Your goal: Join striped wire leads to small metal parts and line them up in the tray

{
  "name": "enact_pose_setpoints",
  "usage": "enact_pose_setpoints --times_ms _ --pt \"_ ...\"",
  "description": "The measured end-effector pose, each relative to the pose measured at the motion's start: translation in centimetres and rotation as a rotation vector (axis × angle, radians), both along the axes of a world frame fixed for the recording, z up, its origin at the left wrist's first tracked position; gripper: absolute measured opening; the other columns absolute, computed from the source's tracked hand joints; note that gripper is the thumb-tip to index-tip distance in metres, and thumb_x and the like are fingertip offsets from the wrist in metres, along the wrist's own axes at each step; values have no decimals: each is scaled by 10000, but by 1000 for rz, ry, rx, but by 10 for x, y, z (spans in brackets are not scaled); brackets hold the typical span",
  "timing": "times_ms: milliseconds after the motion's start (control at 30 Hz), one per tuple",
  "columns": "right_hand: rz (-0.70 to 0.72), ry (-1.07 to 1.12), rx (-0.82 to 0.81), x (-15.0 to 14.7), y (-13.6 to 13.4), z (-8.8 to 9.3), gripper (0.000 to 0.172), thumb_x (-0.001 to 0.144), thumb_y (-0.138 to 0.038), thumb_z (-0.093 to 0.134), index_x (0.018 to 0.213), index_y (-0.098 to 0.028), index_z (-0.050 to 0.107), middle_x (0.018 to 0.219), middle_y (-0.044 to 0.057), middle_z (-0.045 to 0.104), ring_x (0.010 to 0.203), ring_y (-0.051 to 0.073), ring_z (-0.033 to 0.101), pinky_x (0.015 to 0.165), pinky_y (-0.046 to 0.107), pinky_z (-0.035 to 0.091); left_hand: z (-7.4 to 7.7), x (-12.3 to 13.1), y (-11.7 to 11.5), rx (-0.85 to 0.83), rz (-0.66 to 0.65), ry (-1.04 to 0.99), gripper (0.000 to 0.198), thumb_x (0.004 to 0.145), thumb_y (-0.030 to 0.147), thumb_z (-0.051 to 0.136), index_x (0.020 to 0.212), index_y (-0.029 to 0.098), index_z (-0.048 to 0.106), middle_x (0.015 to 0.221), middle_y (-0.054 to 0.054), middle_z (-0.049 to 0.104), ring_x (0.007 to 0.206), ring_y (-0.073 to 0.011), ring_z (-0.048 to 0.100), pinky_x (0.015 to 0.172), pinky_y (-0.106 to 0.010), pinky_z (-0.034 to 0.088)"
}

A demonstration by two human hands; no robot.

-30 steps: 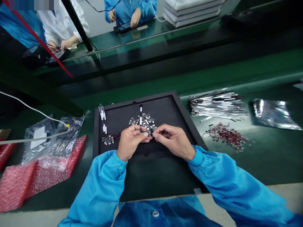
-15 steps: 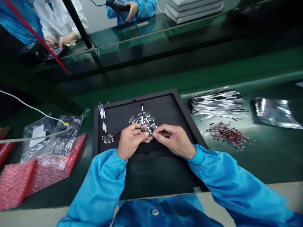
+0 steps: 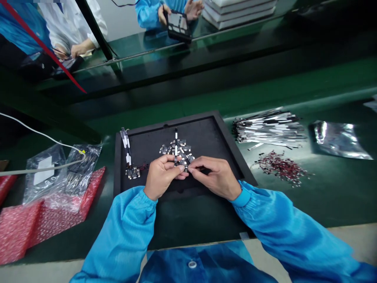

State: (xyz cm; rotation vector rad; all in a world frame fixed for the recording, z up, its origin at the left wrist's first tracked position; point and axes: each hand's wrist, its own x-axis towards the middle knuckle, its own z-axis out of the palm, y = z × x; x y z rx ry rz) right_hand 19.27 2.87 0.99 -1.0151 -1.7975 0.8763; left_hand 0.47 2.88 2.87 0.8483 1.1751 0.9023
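My left hand (image 3: pixel 161 177) and my right hand (image 3: pixel 213 177) meet over a black foam-lined tray (image 3: pixel 176 122). Their fingertips pinch a small circuit board (image 3: pixel 183 165) with a striped flat cable rising from it. Much of that board is hidden by my fingers. Just beyond my hands lies a loose heap of similar boards (image 3: pixel 173 149). To the left, a board with a cable bundle (image 3: pixel 132 173) rests on the foam, close to my left hand.
A bundle of flat cables (image 3: pixel 269 127) and scattered red-and-black parts (image 3: pixel 281 167) lie right of the tray, beside a foil bag (image 3: pixel 338 139). Plastic bags (image 3: pixel 44 175) sit on red bubble wrap (image 3: pixel 38 224) at left. Across the bench, a co-worker's hands hold a black frame (image 3: pixel 178 25).
My hands stay nearly still, with my right fingers closer on the board. The co-worker across the bench has raised the black frame. The whole view has shifted slightly.
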Motion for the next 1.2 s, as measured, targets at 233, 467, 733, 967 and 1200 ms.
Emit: enact_pose_setpoints --times_ms 233,467,733,967,1200 --pt "17 44 -136 -1 2 1 81 888 -181 662 838 -191 725 800 7 723 690 138 657 621 235 500 1 0 0 60 -28 93 340 745 236 795 1013 108 629 692 -30 726 668 -199 751 631 -252 613" --pt "47 164 -362 0 3 0 120 881 -291 692 848 -184 735 810 17 730 690 145 655 613 231 515 0 -2 0 115 -60 107 253 771 236 774 958 108 660 749 -42 734 696 -187 753 666 -252 615" --pt "72 259 -466 2 6 -1 153 834 -336 754 824 -184 743 759 14 712 663 133 621 622 238 495 0 -3 0 97 -72 55 261 753 264 802 915 110 666 727 -36 727 672 -180 746 639 -248 610" --pt "95 299 -517 2 8 -1 233 795 -402 795 811 -175 746 730 21 707 617 130 617 599 245 520 3 -4 1 80 -99 66 313 754 290 802 964 99 669 716 -49 730 655 -177 738 615 -243 597" --pt "102 286 -538 2 11 2 325 753 -481 816 787 -164 751 683 29 704 578 141 619 569 266 536 7 -5 0 54 -129 89 396 742 292 808 1057 97 667 690 -44 722 646 -194 734 607 -264 593"
